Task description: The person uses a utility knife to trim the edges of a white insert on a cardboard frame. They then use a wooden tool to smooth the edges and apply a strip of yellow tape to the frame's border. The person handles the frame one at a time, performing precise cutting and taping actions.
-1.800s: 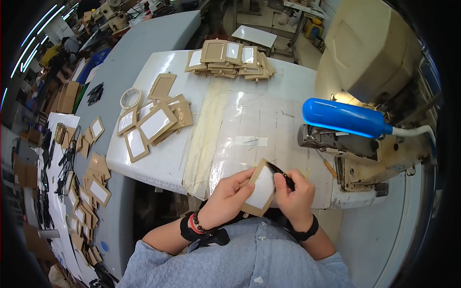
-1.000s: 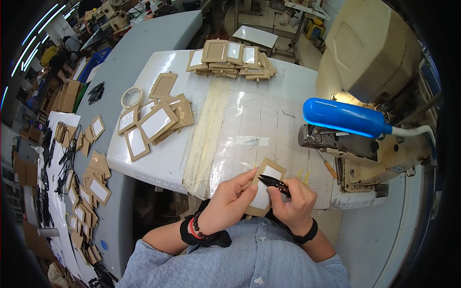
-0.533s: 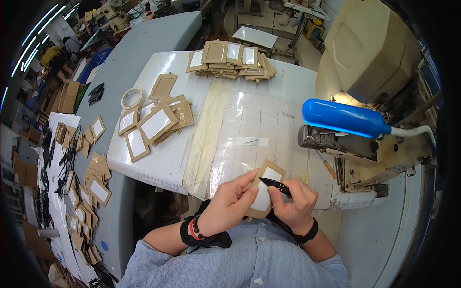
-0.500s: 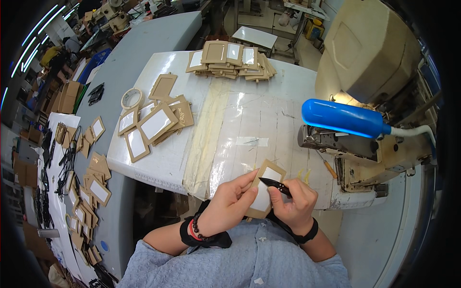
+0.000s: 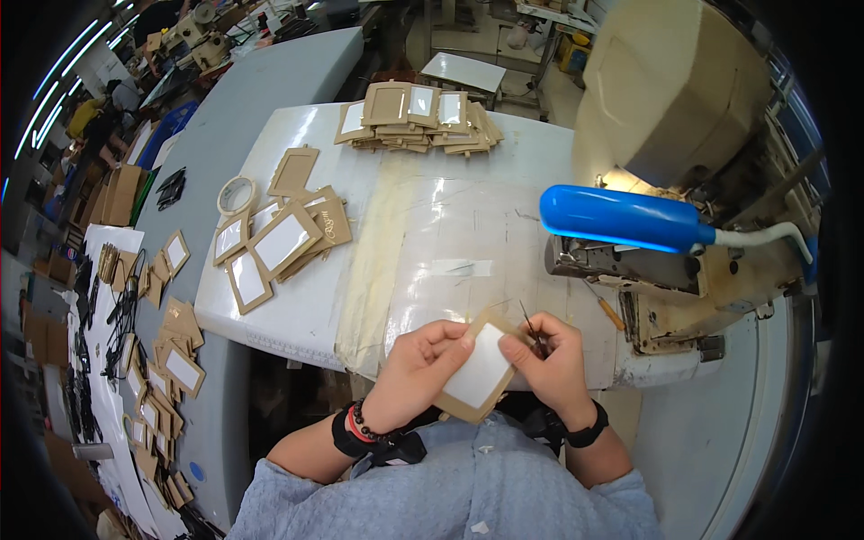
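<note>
A tan badge holder point(image 5: 477, 371) with a white window is held tilted in front of my body, over the table's near edge. My left hand point(image 5: 414, 371) pinches its left side, thumb on the front. My right hand point(image 5: 556, 367) has its thumb against the holder's upper right edge. Black thread snips point(image 5: 528, 319) stay tucked in the right fingers, their thin blades pointing up and away from the holder. The fingers hide most of the snips' body.
Badge holders lie in a stack point(image 5: 396, 106) at the far edge and in a loose pile point(image 5: 286, 238) beside a tape roll point(image 5: 238, 195). On the right stand a sewing machine point(image 5: 675, 306), a blue lamp point(image 5: 621, 219) and a wooden-handled tool point(image 5: 612, 313). More holders cover the left table point(image 5: 211, 396).
The snips have swung off the holder's face and now point upward in my right hand. My right thumb has moved onto the holder's edge. The view has shifted slightly.
</note>
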A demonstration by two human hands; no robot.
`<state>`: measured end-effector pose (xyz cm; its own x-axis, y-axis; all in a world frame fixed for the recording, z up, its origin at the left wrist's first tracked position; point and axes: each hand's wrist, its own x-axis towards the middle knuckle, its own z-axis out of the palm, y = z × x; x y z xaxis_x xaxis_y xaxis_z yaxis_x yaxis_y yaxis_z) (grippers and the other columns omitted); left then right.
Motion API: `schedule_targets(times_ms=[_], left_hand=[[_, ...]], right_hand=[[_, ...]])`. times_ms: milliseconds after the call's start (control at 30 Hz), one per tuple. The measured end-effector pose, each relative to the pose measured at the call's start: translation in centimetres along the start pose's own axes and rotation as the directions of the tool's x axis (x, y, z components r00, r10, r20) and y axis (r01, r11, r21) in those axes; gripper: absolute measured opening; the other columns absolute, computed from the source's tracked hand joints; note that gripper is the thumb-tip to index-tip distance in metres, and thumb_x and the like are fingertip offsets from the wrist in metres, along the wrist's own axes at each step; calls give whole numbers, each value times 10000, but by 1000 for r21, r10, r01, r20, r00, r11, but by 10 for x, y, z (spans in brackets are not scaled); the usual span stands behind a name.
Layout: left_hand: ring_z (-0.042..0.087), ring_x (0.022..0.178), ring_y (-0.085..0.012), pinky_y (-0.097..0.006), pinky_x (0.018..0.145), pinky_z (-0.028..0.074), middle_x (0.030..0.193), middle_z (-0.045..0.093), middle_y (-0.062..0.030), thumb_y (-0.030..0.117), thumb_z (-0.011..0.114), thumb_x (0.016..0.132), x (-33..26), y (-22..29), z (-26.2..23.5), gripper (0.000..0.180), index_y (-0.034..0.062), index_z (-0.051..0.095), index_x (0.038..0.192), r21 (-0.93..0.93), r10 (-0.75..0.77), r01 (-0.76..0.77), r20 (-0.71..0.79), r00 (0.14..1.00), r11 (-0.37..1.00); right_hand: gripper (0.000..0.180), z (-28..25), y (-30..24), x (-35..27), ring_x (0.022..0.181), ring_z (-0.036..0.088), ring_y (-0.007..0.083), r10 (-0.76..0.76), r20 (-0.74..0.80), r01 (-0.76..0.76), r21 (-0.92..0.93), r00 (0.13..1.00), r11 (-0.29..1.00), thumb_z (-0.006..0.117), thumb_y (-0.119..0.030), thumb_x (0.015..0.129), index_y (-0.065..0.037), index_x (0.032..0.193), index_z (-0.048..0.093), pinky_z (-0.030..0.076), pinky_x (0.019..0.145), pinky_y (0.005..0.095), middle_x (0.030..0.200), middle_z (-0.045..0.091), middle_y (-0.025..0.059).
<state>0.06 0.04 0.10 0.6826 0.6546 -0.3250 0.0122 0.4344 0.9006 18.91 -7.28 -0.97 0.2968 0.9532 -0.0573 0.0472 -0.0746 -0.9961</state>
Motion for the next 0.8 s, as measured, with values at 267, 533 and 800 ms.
schedule_targets(times_ms=[267,533,800], left_hand=[[622,1082,-204,-314,954,456,1134,663,-154,307,442,1038,12,-7,-22,413,20,435,1334,-39,156,-170,-242,958,985],[653,924,-123,-225,780,518,1025,665,-104,-30,637,882,-2,-2,-10,478,-2,433,1314,58,112,-109,-52,992,992],[665,712,-122,-245,599,501,763,656,-63,35,668,901,0,-3,5,65,2,621,870,613,581,-369,-185,793,699]], right_hand=[[240,11,1,-5,605,404,-2,27,40,-30,76,999,997,752,-184,864,-23,775,598,313,518,188,673,525,-60],[267,12,5,-6,585,374,-5,4,-77,2,68,997,998,725,-186,889,-36,739,562,297,504,183,645,504,-66],[270,14,-8,-19,567,398,-17,-111,-147,119,43,983,992,709,-183,909,-34,749,550,294,488,170,643,516,-63]])
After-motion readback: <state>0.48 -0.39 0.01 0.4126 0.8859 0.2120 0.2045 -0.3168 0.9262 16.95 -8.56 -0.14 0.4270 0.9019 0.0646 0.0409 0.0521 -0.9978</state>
